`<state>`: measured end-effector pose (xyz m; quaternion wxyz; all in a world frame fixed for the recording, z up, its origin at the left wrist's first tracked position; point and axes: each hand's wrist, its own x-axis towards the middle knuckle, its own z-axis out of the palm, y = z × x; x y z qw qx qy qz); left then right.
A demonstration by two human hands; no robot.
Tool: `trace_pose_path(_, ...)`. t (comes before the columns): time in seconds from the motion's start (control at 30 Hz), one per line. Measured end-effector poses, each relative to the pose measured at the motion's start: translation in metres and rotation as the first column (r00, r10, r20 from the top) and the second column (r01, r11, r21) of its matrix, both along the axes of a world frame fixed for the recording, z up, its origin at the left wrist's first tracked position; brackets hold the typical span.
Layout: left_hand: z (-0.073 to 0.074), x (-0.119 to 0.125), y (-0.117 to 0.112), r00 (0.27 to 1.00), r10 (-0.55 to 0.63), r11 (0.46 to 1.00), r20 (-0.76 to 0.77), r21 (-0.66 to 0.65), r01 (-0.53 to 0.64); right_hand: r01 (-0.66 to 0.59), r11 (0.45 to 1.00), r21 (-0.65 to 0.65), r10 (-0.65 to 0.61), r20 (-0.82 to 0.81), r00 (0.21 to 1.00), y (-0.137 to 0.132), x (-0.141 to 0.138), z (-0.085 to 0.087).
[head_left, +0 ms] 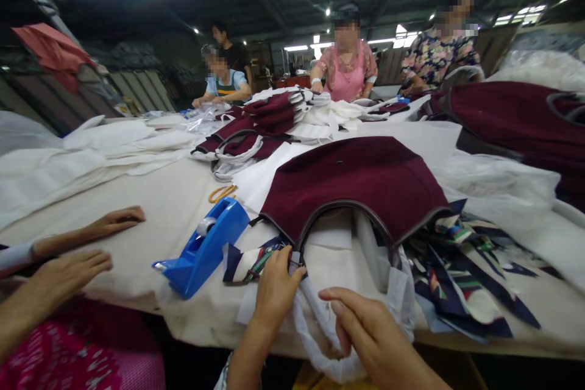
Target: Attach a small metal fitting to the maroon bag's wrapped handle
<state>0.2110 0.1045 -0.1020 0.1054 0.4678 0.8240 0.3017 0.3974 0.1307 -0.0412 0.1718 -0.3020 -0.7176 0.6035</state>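
The bag (354, 173), at the near edge of the table (155, 195), looks soft and light, best taken by its handle (317, 362), where my left hand (275, 283) pinches the scarf (251, 263); whether my right hand (377, 332) grips, I cannot tell.

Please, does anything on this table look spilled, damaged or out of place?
No spill or damage stands out. The patterned cloth strips right of the maroon bag look untidy: they lie in a loose heap, ends pointing different ways.
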Motion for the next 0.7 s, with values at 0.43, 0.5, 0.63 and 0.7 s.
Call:
trace_pose_path(0.43,0.017,-0.016,0.003,0.987,-0.161,0.987,0.023,-0.008,0.161,0.005,0.987,0.162,-0.043,0.232,0.972,0.012,-0.007,-0.032)
trace_pose_path(0.5,0.026,-0.018,0.001,0.970,-0.180,0.983,0.163,-0.015,0.185,0.005,0.989,0.148,-0.036,0.210,0.977,0.011,-0.008,-0.027)
trace_pose_path(0.63,0.048,-0.018,-0.009,0.782,-0.161,0.985,0.602,0.045,0.169,0.023,0.995,0.100,-0.038,0.148,0.988,0.011,-0.009,-0.025)
trace_pose_path(0.7,0.056,-0.016,-0.015,0.644,-0.159,0.985,0.748,0.073,0.158,0.040,0.996,0.075,-0.049,0.130,0.990,0.011,-0.010,-0.028)
